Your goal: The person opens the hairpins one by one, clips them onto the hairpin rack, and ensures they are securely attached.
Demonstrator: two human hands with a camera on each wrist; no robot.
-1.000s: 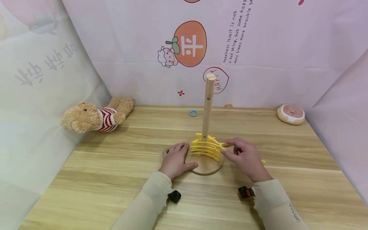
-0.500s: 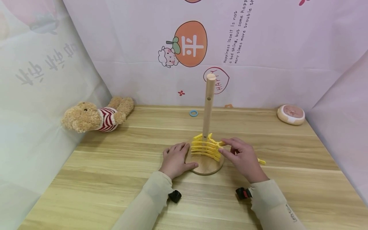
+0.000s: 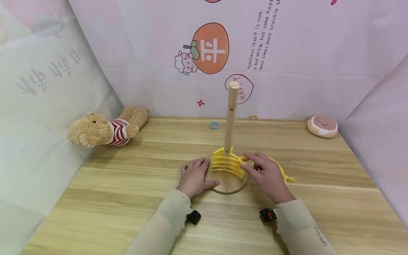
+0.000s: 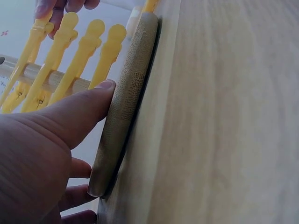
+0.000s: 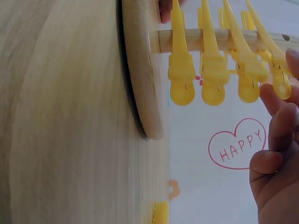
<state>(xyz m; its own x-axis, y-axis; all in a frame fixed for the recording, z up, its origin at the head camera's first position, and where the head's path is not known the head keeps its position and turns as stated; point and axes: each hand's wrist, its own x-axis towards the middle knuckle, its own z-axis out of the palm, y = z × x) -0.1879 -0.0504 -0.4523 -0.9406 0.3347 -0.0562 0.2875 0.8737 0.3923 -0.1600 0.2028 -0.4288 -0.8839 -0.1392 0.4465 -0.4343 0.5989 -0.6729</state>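
A wooden post (image 3: 231, 120) rises from a round wooden base (image 3: 227, 187). Several curved yellow plastic pieces (image 3: 226, 165) with rounded, knobbed ends are stacked around its lower part, one above another. At the base's left edge my left hand (image 3: 194, 179) holds the disc, its thumb (image 4: 93, 100) on the rim and other fingertips around the edge. My right hand (image 3: 269, 173) pinches the right end of the topmost yellow piece (image 5: 280, 81) between thumb and index finger. That piece slants away from those below it in the right wrist view.
Another yellow piece (image 3: 287, 177) lies on the table right of the stand, partly behind my right hand. Behind the stand is a blue ring (image 3: 214, 125). A teddy bear (image 3: 108, 129) lies at back left; a round cushion-like object (image 3: 322, 126) sits at back right.
My right hand has shifted slightly left toward the post with the end of the top yellow piece, uncovering more of the loose piece behind it. My left hand stays in place.
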